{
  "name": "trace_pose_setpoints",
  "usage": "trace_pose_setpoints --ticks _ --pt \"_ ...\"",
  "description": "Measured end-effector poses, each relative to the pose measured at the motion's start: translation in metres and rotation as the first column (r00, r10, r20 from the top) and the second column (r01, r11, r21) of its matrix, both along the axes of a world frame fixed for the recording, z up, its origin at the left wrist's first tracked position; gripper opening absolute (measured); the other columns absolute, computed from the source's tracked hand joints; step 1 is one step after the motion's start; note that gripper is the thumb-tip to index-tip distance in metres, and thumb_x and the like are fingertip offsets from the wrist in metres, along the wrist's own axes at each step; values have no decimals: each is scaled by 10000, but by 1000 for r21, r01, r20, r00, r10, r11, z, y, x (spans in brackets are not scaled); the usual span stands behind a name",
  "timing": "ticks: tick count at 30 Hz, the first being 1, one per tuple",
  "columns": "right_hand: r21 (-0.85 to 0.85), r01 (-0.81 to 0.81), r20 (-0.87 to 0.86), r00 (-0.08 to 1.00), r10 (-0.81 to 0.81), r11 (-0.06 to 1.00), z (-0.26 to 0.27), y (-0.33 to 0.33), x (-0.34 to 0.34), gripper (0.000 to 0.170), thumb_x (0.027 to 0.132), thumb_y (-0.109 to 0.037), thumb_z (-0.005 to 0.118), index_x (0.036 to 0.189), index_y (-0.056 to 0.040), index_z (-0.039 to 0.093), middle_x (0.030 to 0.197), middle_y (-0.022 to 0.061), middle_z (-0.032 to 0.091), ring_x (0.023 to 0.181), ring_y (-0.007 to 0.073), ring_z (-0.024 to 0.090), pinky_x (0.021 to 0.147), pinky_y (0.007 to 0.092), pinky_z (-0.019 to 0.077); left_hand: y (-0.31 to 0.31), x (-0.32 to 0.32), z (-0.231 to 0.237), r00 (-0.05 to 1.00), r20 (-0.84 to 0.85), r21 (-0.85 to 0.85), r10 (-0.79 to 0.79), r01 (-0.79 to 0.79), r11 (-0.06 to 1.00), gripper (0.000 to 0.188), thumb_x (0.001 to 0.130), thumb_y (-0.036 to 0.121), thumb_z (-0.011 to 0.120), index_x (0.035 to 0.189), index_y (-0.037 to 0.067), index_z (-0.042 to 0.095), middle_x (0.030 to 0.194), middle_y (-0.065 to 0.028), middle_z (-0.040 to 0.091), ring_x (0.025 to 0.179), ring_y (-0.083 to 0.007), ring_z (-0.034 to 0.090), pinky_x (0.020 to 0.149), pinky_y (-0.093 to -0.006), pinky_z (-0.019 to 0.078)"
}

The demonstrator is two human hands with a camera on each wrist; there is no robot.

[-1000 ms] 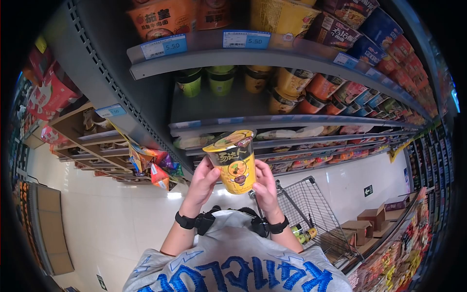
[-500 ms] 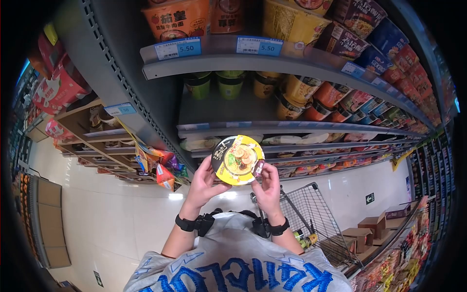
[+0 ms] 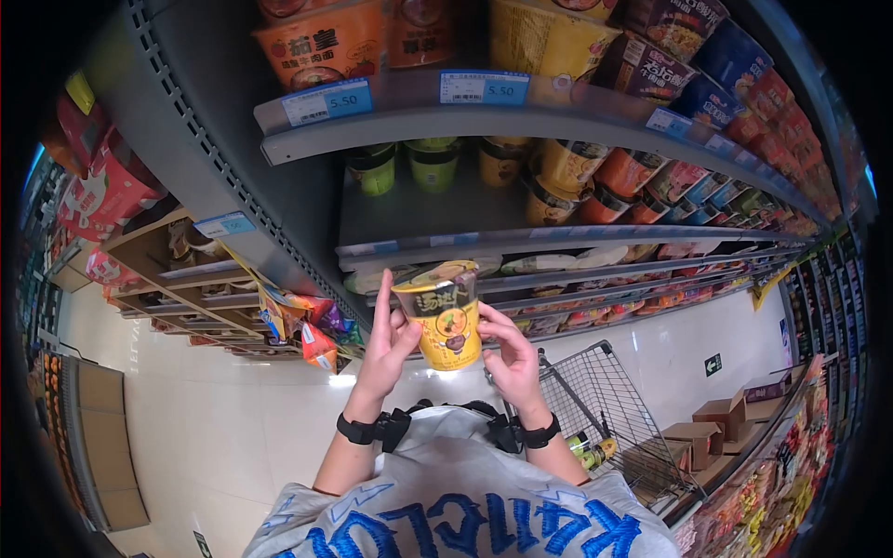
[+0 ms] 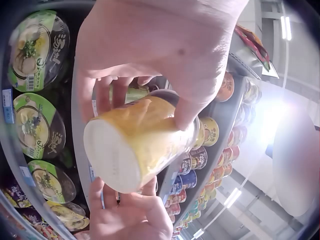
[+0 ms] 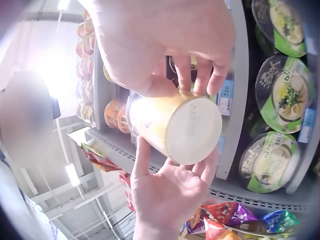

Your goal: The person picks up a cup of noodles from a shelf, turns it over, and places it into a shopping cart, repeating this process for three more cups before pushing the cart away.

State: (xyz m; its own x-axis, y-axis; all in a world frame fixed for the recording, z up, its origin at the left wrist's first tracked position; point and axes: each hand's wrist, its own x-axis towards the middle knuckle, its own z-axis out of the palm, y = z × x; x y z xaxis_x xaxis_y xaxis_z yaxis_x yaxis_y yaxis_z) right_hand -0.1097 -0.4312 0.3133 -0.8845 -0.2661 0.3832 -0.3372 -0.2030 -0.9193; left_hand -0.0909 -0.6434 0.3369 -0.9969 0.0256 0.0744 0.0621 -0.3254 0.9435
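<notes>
Fingers and thumb of the left hand (image 3: 379,352) gripped one side of a yellow noodle cup (image 3: 447,321), with the index finger pointing straight up beside it. The right hand (image 3: 514,365) was partly curled, its thumb and fingertips on the other side of the cup. Both hands held it in front of the chest, its printed side towards the head camera and its pale base showing in both wrist views. Black wristbands (image 3: 374,431) circled the wrists, above a grey shirt (image 3: 446,502) with blue lettering.

Beyond the cup, shelf edges crossed the view, with green noodle cups (image 3: 434,167) and other cups on a shelf, and larger orange tubs (image 3: 321,46) higher up, behind price labels (image 3: 327,103) reading 5.50. Snack bags (image 3: 319,344) hung to the left. A wire shopping cart (image 3: 609,400) with a few cups in it stood to the right, near open cardboard boxes (image 3: 721,418).

Half a second earlier the round lid had faced the head camera; the cup had since been tipped to show its side, and the left index finger had lifted.

Pale, glossy floor (image 3: 205,428) reflected the lights, and bright strip lamps (image 4: 232,197) lined the ceiling.
</notes>
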Motion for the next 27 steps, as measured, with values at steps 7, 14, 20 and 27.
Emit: trace_pose_setpoints --ticks 7,14,20,27 --pt "63 35 -45 998 -32 997 9 -12 5 472 807 39 595 1277 -1 593 1336 125 488 1124 202 543 971 314 436 -20 -3 -25 976 218 63 -19 5 998 684 1050 408 399 1567 107 68 1199 -113 599 1012 -141 628 760 -244 541" --pt "-38 98 137 986 -92 994 7 -31 11 493 839 -45 707 1304 8 553 1118 52 487 948 105 528 884 261 449 -39 -7 -31 914 352 115 -203 173 978 764 1026 573 254 1406 -78 379 912 -166 708 802 -217 719 718 -293 593" --pt "-32 224 275 939 -207 974 -5 -29 24 436 883 -56 674 1296 -2 545 1056 21 483 961 90 524 877 243 447 -40 -9 -48 849 394 126 -351 329 936 759 1030 558 272 1378 -102 407 889 -185 703 802 -227 719 709 -287 594" --pt "225 338 240 890 -389 914 -6 -11 48 441 941 -143 562 1350 12 507 1183 65 500 1026 131 532 939 269 434 -20 -24 -74 819 387 217 -424 366 905 684 1045 493 328 1417 -81 355 938 -170 684 848 -216 704 721 -307 599"
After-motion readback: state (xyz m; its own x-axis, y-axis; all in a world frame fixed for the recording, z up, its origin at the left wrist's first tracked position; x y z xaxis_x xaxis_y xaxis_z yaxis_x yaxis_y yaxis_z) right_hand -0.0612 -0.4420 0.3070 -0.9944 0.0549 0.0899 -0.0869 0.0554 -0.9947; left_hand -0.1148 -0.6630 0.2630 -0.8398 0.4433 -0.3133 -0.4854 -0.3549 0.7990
